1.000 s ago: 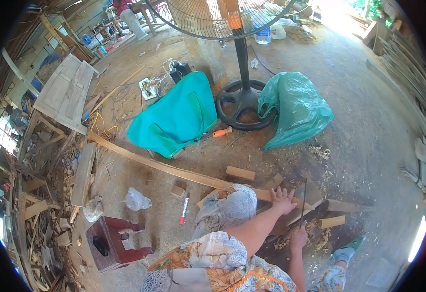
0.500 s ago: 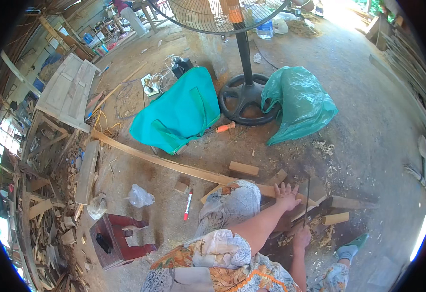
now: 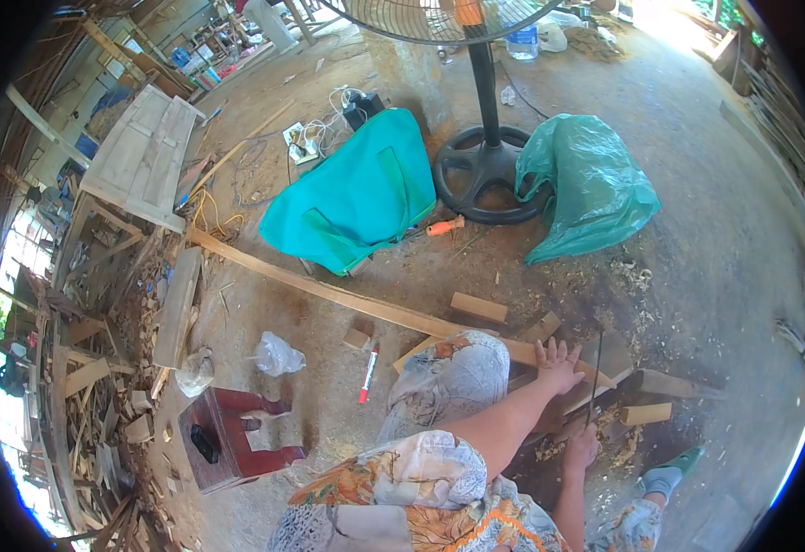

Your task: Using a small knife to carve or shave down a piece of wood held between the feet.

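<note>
The left hand (image 3: 559,366) lies with fingers spread on a long, light-brown wooden plank (image 3: 329,293) stretching across the dusty grey floor (image 3: 724,267). The right hand (image 3: 582,448) has its fingers curled around the lower end of a thin, dark, straight-bladed tool (image 3: 596,375), apparently a saw, crossing the view near the plank's right end; contact is hard to tell.

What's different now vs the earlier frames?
Mostly the camera: the scene has shifted right and up in the picture, so less of the fan shows. Nothing newly gripped or released. Unchanged: left hand on the plank, right hand gripping the thin tool; teal bag and marker in place.
</note>
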Tool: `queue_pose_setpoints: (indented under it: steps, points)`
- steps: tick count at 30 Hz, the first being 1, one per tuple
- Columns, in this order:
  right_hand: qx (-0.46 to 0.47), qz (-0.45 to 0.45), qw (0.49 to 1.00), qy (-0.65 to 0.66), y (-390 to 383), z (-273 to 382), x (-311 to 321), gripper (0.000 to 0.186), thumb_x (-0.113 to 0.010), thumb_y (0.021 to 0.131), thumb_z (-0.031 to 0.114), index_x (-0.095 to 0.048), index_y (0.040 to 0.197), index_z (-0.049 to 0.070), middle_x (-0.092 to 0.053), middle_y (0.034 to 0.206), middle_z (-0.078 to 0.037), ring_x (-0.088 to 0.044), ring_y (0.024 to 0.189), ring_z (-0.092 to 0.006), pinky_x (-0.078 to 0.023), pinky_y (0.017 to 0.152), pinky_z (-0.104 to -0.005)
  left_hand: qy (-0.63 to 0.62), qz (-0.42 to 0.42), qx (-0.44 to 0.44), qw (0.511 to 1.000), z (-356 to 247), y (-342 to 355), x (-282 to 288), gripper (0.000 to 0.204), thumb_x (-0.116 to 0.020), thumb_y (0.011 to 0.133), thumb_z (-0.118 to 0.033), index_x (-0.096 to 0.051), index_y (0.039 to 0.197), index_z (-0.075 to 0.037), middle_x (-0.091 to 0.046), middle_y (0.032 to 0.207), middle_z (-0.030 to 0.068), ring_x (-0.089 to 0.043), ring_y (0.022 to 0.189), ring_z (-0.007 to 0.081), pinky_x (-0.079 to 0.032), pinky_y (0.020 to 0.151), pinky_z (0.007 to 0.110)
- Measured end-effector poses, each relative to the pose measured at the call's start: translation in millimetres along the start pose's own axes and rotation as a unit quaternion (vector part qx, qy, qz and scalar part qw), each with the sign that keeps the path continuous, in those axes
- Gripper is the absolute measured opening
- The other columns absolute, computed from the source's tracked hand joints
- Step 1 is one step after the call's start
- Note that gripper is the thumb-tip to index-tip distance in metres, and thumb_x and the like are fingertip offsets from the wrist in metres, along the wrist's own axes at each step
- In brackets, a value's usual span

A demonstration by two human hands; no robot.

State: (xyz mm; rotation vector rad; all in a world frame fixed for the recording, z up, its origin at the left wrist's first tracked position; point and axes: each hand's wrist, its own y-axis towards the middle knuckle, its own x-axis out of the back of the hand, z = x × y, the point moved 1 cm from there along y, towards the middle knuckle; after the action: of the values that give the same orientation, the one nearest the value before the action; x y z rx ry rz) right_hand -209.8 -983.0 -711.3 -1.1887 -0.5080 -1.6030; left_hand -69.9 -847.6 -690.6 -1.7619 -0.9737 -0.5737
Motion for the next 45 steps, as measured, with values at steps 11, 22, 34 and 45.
queue_pose_setpoints:
  steps: [11,22,34,45]
  points:
    - [-0.018,0.023,1.0,-0.007,12.8,2.3,-2.1,0.02,-0.049,0.086,0.017,-0.056,0.097,0.001,-0.06,0.083,-0.027,-0.057,0.081,-0.0452,-0.043,0.071,-0.0524,0.007,0.004,-0.002,1.0,-1.0,3.3,5.0,0.068,-0.042,0.088,-0.05,-0.017,0.145,-0.021,-0.014,0.15,0.0143,0.0,0.139,0.0366,0.011,0.104,0.06]
    - [0.002,0.007,1.0,0.004,-22.5,-1.4,3.7,0.019,-0.047,0.089,0.019,-0.052,0.087,0.0,-0.059,0.076,-0.027,-0.056,0.073,-0.0451,-0.041,0.064,-0.0527,0.013,0.01,-0.004,1.0,-2.7,0.1,11.5,0.069,-0.04,0.088,-0.05,-0.016,0.145,-0.021,-0.013,0.15,0.0137,0.0,0.139,0.0362,0.012,0.103,0.061]
    - [-0.023,0.012,0.999,-0.041,-46.8,-28.6,1.0,0.019,-0.046,0.089,0.019,-0.053,0.092,0.002,-0.06,0.078,-0.025,-0.057,0.076,-0.0443,-0.043,0.066,-0.0506,0.012,0.013,-0.006,1.0,-6.4,3.4,2.7,0.069,-0.041,0.088,-0.051,-0.017,0.145,-0.021,-0.013,0.15,0.0139,0.0,0.139,0.036,0.011,0.104,0.059]
    - [-0.06,0.028,0.997,-0.034,-51.0,-24.6,0.7,0.02,-0.047,0.089,0.019,-0.053,0.093,0.0,-0.06,0.081,-0.026,-0.057,0.078,-0.0445,-0.043,0.069,-0.0515,0.012,0.014,-0.001,1.0,-4.3,4.9,2.9,0.07,-0.042,0.088,-0.05,-0.016,0.145,-0.021,-0.012,0.151,0.0136,0.001,0.139,0.0361,0.011,0.104,0.06]
